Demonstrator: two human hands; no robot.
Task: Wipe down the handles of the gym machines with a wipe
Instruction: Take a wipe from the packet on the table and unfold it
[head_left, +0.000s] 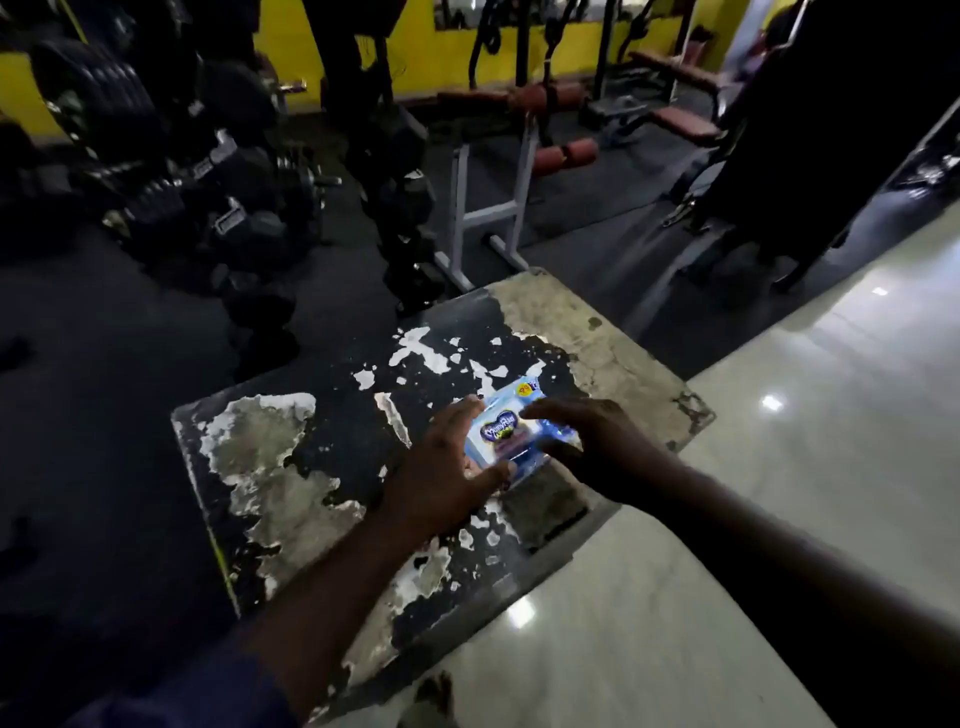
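Observation:
A light blue pack of wipes (511, 431) with a dark heart-shaped label lies on a worn black box (291, 457) whose paint is peeling. My left hand (441, 467) rests against the pack's left side, thumb curled under its near edge. My right hand (597, 447) hovers over the pack's right side, fingers spread and touching its top. The frame does not show whether the pack is lifted off the box. No gym machine handle is within reach of either hand.
A white-framed bench with red pads (498, 156) stands beyond the box. Dumbbells and weight plates (171, 171) fill the dark floor at the left. Glossy pale tiles (779, 467) run along the right. A dark machine frame (810, 130) rises at the upper right.

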